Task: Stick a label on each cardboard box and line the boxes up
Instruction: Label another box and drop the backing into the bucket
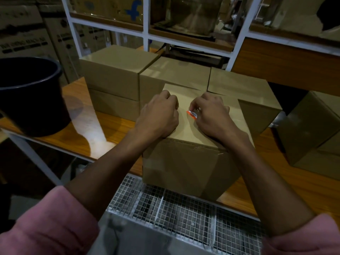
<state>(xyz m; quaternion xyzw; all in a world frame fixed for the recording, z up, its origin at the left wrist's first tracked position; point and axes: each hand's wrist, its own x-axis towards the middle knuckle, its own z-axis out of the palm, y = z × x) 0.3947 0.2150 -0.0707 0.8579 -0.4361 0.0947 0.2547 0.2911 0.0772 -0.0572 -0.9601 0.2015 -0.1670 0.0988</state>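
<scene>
A plain cardboard box (184, 162) stands at the near edge of the wooden table, overhanging it slightly. Both my hands rest on its top. My right hand (211, 116) pinches a small orange and white label (191, 114) between thumb and fingers, held at the box top's middle. My left hand (160, 116) lies beside it with fingers curled in a loose fist, holding nothing that I can see. Behind stand more cardboard boxes: a stack of two at the back left (114, 74), one in the middle (174, 74) and one at the right (244, 92).
A black bucket (31, 96) stands at the table's left end. Two stacked boxes (312, 129) sit at the far right. A white shelf frame (145, 24) rises behind the boxes. A wire mesh grid (165, 203) lies below the table's (110, 124) near edge.
</scene>
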